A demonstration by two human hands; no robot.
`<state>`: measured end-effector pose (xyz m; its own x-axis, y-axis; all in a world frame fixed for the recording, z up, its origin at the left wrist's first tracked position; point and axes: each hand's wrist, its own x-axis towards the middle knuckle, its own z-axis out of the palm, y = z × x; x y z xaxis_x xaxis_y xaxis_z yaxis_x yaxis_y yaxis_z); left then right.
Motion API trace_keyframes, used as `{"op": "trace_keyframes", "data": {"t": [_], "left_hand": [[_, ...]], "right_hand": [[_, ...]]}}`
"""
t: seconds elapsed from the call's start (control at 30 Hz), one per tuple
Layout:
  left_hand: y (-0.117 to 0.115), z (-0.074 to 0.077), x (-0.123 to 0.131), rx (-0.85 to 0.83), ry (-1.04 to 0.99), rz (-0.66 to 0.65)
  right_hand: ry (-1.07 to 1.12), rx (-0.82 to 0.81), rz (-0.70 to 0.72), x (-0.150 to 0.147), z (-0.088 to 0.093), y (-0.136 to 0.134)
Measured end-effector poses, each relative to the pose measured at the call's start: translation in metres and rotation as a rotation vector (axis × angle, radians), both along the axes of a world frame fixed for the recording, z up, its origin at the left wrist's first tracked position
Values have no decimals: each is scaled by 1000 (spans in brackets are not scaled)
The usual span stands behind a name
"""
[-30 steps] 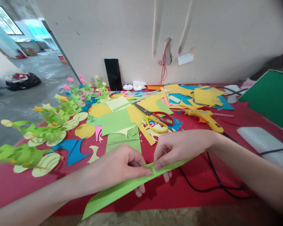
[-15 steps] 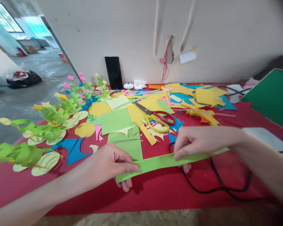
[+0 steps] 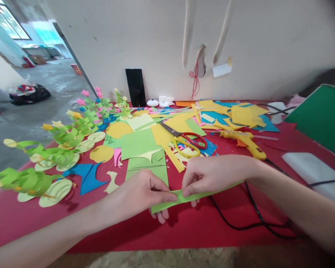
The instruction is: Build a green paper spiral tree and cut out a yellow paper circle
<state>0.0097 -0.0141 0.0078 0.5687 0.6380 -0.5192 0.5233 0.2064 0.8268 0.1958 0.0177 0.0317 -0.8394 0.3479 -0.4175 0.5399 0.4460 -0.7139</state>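
A long green paper strip (image 3: 179,197) is stretched between my two hands above the front of the red table. My left hand (image 3: 153,195) pinches it close to its left end, thumb on top and fingers beneath. Just to the right, my right hand (image 3: 198,178) grips the same strip between thumb and fingers, and the rest of the strip runs out under that wrist. Beyond the hands lie green paper sheets (image 3: 136,143) and scissors (image 3: 181,139) with red and yellow handles, their blades open.
Curled green paper pieces (image 3: 33,180) on pale round bases line the left side. A yellow glue gun (image 3: 244,141) rests at right, its black cable (image 3: 257,208) looping over the red table (image 3: 123,234). Yellow and blue scraps lie behind. A black phone (image 3: 135,87) leans on the wall.
My right hand has slid left along the strip, close to my left hand. The left hand has shifted slightly right, still pinching the strip.
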Motion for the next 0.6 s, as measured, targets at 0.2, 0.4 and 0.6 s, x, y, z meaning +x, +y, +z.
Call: {"op": "trace_keyframes", "data": {"t": [0.2, 0.4, 0.6], "left_hand": [[7, -9, -18, -37, -75, 113], [8, -12, -40, 402, -11, 312], [-8, -8, -5, 968, 17, 19]], "right_hand": [[-36, 52, -64, 23, 5, 3], [-93, 160, -184, 44, 7, -7], [-28, 503, -255, 6, 0, -37]]}}
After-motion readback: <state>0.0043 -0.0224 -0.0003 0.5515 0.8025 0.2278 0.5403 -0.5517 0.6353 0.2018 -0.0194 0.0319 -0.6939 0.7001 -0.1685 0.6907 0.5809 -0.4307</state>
